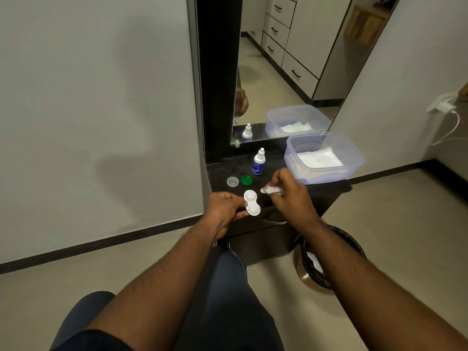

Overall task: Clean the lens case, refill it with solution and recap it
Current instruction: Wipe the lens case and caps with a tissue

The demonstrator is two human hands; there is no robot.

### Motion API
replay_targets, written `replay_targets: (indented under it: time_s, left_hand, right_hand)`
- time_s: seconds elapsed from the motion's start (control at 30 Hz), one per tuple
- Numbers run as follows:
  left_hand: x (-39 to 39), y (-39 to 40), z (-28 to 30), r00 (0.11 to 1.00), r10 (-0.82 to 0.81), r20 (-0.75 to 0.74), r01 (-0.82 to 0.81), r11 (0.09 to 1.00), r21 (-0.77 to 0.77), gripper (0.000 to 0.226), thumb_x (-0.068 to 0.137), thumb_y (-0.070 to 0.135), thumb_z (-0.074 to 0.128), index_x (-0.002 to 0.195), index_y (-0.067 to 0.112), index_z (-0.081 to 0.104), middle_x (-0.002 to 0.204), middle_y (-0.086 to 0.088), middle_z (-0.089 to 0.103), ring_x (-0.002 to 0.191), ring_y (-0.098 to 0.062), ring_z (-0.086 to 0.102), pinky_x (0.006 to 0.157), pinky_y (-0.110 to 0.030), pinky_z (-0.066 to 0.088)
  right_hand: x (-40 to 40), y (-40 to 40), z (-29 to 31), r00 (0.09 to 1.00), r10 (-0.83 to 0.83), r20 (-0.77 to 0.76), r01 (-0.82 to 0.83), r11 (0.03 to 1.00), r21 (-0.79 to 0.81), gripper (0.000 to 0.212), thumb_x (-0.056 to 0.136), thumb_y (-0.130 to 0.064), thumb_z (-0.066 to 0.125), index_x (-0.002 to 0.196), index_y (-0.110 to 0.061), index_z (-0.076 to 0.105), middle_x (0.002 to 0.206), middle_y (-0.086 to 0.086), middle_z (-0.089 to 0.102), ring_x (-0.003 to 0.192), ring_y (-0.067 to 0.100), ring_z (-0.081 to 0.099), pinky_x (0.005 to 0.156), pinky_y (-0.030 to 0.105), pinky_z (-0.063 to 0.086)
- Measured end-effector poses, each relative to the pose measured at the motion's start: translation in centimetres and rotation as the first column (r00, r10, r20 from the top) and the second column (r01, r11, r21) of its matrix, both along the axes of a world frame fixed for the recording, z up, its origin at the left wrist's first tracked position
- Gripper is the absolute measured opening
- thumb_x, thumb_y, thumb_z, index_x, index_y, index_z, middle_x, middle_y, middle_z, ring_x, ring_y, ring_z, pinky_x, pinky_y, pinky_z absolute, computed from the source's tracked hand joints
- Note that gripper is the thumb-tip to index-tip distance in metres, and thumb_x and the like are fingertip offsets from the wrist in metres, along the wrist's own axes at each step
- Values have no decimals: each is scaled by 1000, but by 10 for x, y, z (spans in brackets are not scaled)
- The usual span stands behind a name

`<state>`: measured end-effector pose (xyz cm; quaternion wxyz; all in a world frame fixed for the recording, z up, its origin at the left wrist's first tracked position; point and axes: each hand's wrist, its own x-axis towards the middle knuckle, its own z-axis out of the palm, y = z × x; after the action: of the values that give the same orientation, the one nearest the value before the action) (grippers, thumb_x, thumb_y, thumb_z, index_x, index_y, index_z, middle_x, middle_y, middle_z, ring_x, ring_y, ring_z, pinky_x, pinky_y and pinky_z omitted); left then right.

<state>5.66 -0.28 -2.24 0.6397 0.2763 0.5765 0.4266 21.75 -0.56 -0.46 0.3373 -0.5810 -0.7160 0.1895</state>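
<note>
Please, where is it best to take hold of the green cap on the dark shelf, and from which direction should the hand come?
Probably by its round rim, pinched from above with thumb and finger. The green cap lies flat on the dark shelf, so only the rim offers opposite sides. The clear cap sits close on its left and the solution bottle stands behind on the right, so coming straight down avoids both.

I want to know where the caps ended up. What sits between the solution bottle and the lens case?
In the head view, the green cap lies on the dark shelf between the solution bottle and the lens case; the clear cap lies left of it.
</note>
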Motion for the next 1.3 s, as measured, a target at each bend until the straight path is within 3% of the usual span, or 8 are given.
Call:
replay_targets:
  time_s: [0.23, 0.33, 0.47, 0.57, 0.7, 0.8, 1.1, 1.3]
  left_hand:
    - [0, -1, 0, 999, 32, 39, -33, 999, 32, 12, 79, -13, 61, 88, -6, 60, 79, -19, 63, 69, -25, 66, 55, -27, 60]
    - [2, 0, -3, 996, 73, 41, -75, 997, 34, 13, 78, -12, 63, 91, -9, 61, 78, -20, 63, 67, -25, 66, 52, -26, 59]
    - [5, 1, -5, 996, 84, 23, -85, 996, 33, 10, 79, -11, 64, 89, -9, 61, 76, -18, 64, 67, -23, 66, 50, -23, 57]
    - [4, 0, -4, 998, 69, -5, -69, 997, 47, 8, 79, -10, 64, 86, -7, 61, 75, -16, 63, 66, -21, 66, 50, -22, 57]
    - [4, -3, -7, 998, 53, -32, -50, 993, 105, 6, 78, -10, 64, 83, -7, 61, 76, -21, 62, 67, -26, 66, 57, -28, 60]
    - [5, -5, -10, 992, 52, -116, -35, 989, 144, 3, 77, -8, 65, 77, -9, 62, 79, -25, 63, 75, -33, 65, 73, -44, 58]
    - [4, -5, -7, 995, 38, -94, -23, 988, 153, 12, 79, -10, 63, 69, -5, 60, 75, -20, 63, 66, -22, 67, 58, -25, 60]
    - [5, -3, -7, 995, 52, -79, -42, 991, 127, 11, 78, -11, 62, 70, -6, 59, 70, -16, 62, 58, -15, 66, 54, -22, 58]
  right_hand:
    - [-18, -4, -14, 998, 59, -19, -59, 998, -1, 30, 81, -4, 63, 81, -23, 39, 84, 4, 60, 74, 18, 56, 64, 22, 42]
    - [-21, -9, -22, 981, -73, -178, 68, 997, -32, 31, 81, -6, 66, 76, -19, 39, 73, 3, 54, 61, 8, 48, 56, 12, 38]
    - [-14, -2, -13, 797, -293, -529, 266, 955, -129, 34, 79, -7, 71, 72, -24, 42, 75, 8, 61, 70, 17, 60, 66, 29, 51]
    - [-12, 6, 3, 731, -245, -637, 168, 969, -180, 30, 78, -3, 71, 85, -21, 48, 82, 5, 67, 79, 15, 65, 69, 24, 53]
    - [-19, 11, 11, 972, 156, -177, -177, 978, -107, 45, 79, -4, 65, 115, -24, 47, 94, 5, 68, 86, 15, 66, 77, 26, 52]
    - [-27, 20, 15, 938, 324, 125, -309, 943, -127, 39, 82, -2, 59, 114, -20, 44, 102, 8, 62, 90, 20, 60, 75, 31, 51]
    - [-30, 37, 21, 896, 413, 162, -375, 900, -220, 27, 84, -7, 60, 99, -21, 43, 96, 5, 61, 86, 19, 60, 73, 28, 50]
    - [-26, 49, 23, 849, 456, 267, -383, 879, -282, 21, 84, -6, 64, 105, -10, 67, 107, 5, 68, 98, 16, 61, 81, 21, 44]
